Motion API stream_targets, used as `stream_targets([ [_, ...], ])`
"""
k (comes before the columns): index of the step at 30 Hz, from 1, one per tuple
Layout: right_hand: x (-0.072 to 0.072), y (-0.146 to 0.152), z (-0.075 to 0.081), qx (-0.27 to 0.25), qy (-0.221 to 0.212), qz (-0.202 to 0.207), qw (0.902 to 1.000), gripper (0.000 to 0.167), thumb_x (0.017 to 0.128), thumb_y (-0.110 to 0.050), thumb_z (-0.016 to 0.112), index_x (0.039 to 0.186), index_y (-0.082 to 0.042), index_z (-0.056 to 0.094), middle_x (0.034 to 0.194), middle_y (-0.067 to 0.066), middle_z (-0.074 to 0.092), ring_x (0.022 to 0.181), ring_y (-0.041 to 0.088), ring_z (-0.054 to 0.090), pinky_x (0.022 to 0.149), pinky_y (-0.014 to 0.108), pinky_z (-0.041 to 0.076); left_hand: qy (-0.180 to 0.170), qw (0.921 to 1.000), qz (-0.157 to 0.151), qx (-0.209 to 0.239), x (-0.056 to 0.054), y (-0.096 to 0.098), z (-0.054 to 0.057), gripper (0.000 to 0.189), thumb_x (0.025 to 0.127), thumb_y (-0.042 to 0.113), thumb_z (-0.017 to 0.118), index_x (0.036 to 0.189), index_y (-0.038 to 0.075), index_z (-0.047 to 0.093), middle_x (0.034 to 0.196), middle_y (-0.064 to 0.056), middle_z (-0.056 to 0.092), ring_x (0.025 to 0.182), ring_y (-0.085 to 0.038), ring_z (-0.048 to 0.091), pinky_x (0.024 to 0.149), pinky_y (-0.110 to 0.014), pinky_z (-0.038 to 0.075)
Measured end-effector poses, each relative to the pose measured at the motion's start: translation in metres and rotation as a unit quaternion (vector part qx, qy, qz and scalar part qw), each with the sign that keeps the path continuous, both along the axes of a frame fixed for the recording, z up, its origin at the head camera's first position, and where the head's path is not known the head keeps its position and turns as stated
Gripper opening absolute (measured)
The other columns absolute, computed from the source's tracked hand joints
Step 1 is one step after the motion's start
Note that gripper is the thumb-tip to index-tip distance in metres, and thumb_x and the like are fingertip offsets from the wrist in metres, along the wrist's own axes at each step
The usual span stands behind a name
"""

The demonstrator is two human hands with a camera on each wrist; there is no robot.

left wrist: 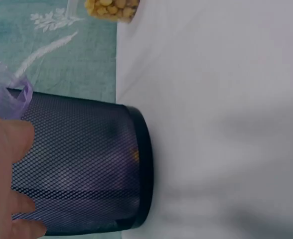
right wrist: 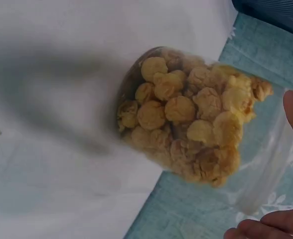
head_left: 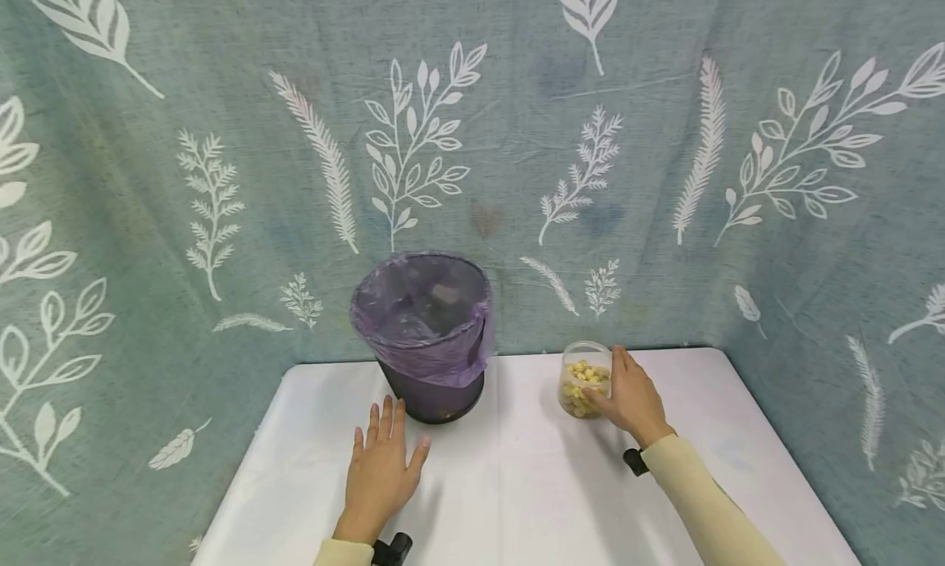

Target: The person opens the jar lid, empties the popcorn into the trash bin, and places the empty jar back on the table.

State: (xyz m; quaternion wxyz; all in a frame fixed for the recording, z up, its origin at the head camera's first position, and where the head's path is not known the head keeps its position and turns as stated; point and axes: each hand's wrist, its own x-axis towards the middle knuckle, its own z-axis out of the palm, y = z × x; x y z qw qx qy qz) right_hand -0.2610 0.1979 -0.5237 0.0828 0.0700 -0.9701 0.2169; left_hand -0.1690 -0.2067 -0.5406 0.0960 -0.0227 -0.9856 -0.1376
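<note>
A clear open jar (head_left: 586, 385) partly filled with yellow popcorn (right wrist: 181, 109) stands at the back right of the table. Close against its right side is my right hand (head_left: 635, 398), thumb and fingers spread to either side of the jar's upper part; in the right wrist view they look slightly apart from it. A black mesh bin (left wrist: 81, 159) with a purple plastic liner (head_left: 461, 365) stands at the back left. In front of this bin my left hand (head_left: 381, 472) hovers with straight, spread fingers, holding nothing.
The table has a white cover (head_left: 509, 484). Green fabric (head_left: 517, 139) with white leaf prints hangs behind it and along both sides, close to the bin and jar. A dark wrist camera (head_left: 635, 461) sits on my right wrist.
</note>
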Motion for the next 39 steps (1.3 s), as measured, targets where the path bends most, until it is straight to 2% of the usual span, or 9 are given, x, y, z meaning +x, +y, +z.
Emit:
stream_targets([
  [8,-0.013,-0.009,-0.011,-0.046,-0.046,-0.021,0.9977,0.105,0.094,-0.04,0.079,0.159,0.015,0.018,0.163,0.038,0.024,0.139,0.059,0.041,0.109,0.068,0.041,0.009,0.9976,-0.005,0.068,0.009,0.01,-0.007,0.084,0.102,0.046,0.066,0.158,-0.009,0.036,0.163,-0.03,0.035,0.153,-0.048,0.029,0.12,-0.069,0.024],
  [18,-0.024,-0.018,-0.023,-0.105,-0.013,-0.051,0.9931,0.112,0.083,-0.039,0.09,0.157,0.012,0.024,0.154,0.037,0.032,0.123,0.06,0.053,0.096,0.071,0.049,0.011,0.9918,-0.005,0.127,0.02,0.023,-0.018,0.08,0.099,0.039,0.072,0.151,-0.015,0.042,0.156,-0.034,0.042,0.146,-0.05,0.041,0.113,-0.068,0.038],
  [25,-0.03,-0.021,-0.029,-0.143,-0.007,-0.063,0.9876,0.114,0.079,-0.037,0.092,0.157,0.012,0.025,0.152,0.035,0.034,0.133,0.055,0.047,0.106,0.068,0.044,0.007,0.9873,-0.01,0.158,0.024,0.03,-0.025,0.077,0.098,0.035,0.074,0.149,-0.014,0.045,0.155,-0.034,0.045,0.144,-0.05,0.044,0.112,-0.066,0.04],
  [31,-0.023,-0.023,-0.03,-0.156,-0.01,-0.056,0.9862,0.112,0.079,-0.036,0.092,0.156,0.012,0.027,0.148,0.034,0.038,0.13,0.054,0.05,0.105,0.067,0.045,0.005,0.9849,-0.029,0.171,0.024,0.039,-0.027,0.076,0.098,0.034,0.075,0.148,-0.015,0.046,0.153,-0.034,0.046,0.142,-0.05,0.046,0.11,-0.067,0.042],
  [39,0.003,-0.041,-0.034,-0.188,0.001,-0.034,0.9816,0.107,0.075,-0.037,0.095,0.151,0.009,0.037,0.144,0.028,0.045,0.126,0.049,0.055,0.104,0.063,0.048,-0.017,0.9787,-0.064,0.194,0.021,0.053,-0.032,0.08,0.096,0.035,0.077,0.149,-0.015,0.044,0.154,-0.035,0.045,0.141,-0.052,0.046,0.109,-0.069,0.041],
])
